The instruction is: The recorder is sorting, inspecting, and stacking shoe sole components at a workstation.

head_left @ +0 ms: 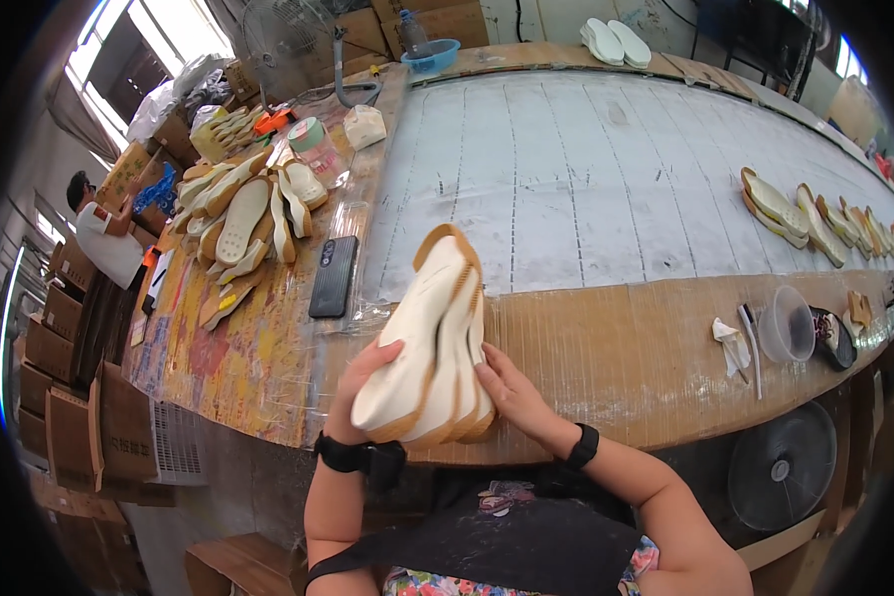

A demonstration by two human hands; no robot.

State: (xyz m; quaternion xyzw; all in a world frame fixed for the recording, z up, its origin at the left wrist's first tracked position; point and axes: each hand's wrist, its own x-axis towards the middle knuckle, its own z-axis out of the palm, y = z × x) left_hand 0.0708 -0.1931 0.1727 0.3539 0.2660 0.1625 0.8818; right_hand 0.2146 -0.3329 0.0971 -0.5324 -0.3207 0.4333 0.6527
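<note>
Between my two hands is a stack of shoe soles (422, 338), white with tan edges, held on edge over the near side of the table. My left hand (368, 375) grips the stack's left face, thumb on the white surface. On the opposite side my right hand (515, 392) presses against the outermost sole, fingers along its edge. Several soles sit tightly side by side in the stack. To the left, a heap of similar soles (243, 219) lies on the paint-stained tabletop, with a dark phone (334, 277) beside it.
A white marked work surface (556, 179) stretches ahead, with a row of soles (815, 221) at its right. A clear plastic cup (787, 326) and a shoe (832, 338) stand near right. A fan (293, 45) and blue basin (431, 58) are at the back. Another person (107, 228) works at far left.
</note>
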